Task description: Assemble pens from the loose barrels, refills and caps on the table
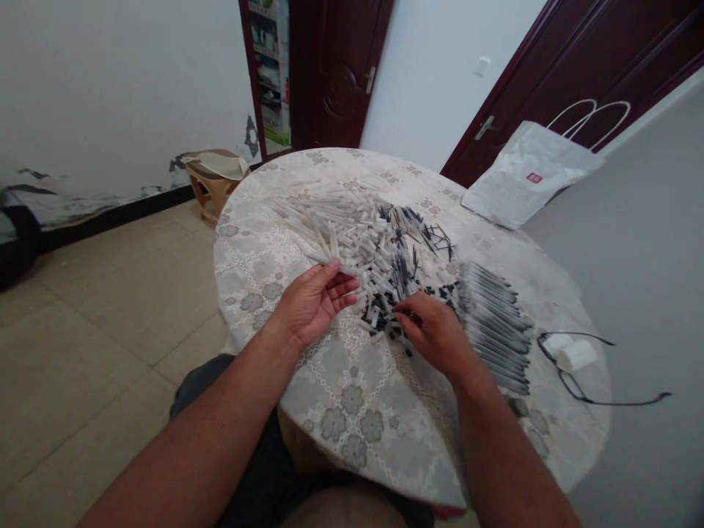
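Note:
My left hand (pixel 316 301) is turned palm up at the near left side of a heap of pen parts. A pale translucent pen barrel (pixel 317 257) shows at its thumb and forefinger, which are closed on it. The other fingers are loosely curled. My right hand (pixel 432 326) is closed in a pinch over small black plugs (pixel 379 308); whatever its fingertips hold is hidden. Between and beyond the hands lie short whitish caps (pixel 366 238), dark thin refills (pixel 404 271) and more clear barrels (pixel 313 209).
A row of pens (pixel 498 330) lies right of my right hand. Farther right are glasses (pixel 577 389) and a white roll (pixel 576 355). A white paper bag (pixel 531 176) stands at the round table's far right edge. A stool (pixel 214 172) stands beyond the left edge.

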Demonstrator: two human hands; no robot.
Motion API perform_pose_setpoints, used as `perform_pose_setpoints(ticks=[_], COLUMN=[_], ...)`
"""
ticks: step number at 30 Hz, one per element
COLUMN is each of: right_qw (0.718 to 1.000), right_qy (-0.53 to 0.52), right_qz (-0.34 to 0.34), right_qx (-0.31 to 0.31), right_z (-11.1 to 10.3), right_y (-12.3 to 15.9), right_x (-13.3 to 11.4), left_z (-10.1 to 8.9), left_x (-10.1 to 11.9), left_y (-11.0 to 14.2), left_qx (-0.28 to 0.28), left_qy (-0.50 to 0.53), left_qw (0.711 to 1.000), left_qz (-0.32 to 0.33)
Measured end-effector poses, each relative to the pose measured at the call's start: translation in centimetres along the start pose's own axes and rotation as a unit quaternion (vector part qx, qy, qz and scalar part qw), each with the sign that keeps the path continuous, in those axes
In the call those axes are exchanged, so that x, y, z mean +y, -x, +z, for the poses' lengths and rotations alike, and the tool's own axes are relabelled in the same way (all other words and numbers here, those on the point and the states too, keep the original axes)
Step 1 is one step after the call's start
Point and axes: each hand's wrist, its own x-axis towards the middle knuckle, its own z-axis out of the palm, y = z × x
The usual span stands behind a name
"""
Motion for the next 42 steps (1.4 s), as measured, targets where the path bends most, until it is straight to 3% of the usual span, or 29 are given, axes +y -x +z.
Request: perform_pose_setpoints(ticks=[3, 5, 14, 18, 22, 24, 26, 28, 30, 35, 42], right_qw=[0.989, 0.979, 0.969, 0.985, 0.998, 0.977, 0.928, 0.879, 0.853, 0.819, 0.797], right_qy=[0.079, 0.113, 0.155, 0.095, -0.053, -0.184, -0.331, -0.435, -0.481, -0.532, -0.560], right_qz=[0.006, 0.020, 0.025, 0.013, 0.040, 0.091, 0.137, 0.157, 0.165, 0.182, 0.193], right_qx=[-0.124, -0.167, -0.193, -0.145, -0.014, 0.056, 0.102, 0.115, 0.114, 0.115, 0.120], right_z=[-1.0, -1.1, 0.1, 0.3, 0.6, 1.1, 1.9, 2.7, 3.3, 3.8, 4.2], right_y=[0.4, 0.6, 0.3, 0.3, 0.2, 0.0, -0.2, -0.4, -0.6, -0.9, -1.0], right_x=[0.3, 0.0, -1.9, -1.4, -1.3, -1.4, -1.7, -2.0, -2.2, -2.5, -2.3], left_z=[-0.2, -0.2, -0.2, -0.3, 0.1, 0.3, 0.4, 0.4, 0.3, 0.1, 0.4], left_x=[0.3, 0.2, -0.7, -1.2, -1.5, -1.7, -1.8, -2.0, -2.1, -2.2, -2.1], left_y=[-0.2, -0.2, -0.2, -0.2, 0.0, 0.1, 0.2, 0.3, 0.3, 0.2, 0.4], left_qx=[0.034, 0.039, 0.025, 0.013, -0.003, -0.018, -0.035, -0.054, -0.071, -0.086, -0.085], left_qy=[-0.004, -0.013, -0.058, -0.072, -0.083, -0.089, -0.093, -0.098, -0.102, -0.106, -0.107], left_qw=[0.999, 0.999, 0.997, 0.997, 0.996, 0.996, 0.995, 0.994, 0.992, 0.991, 0.990], left_qz=[0.019, 0.026, 0.033, 0.019, 0.009, 0.002, -0.007, -0.014, -0.017, -0.012, -0.014])
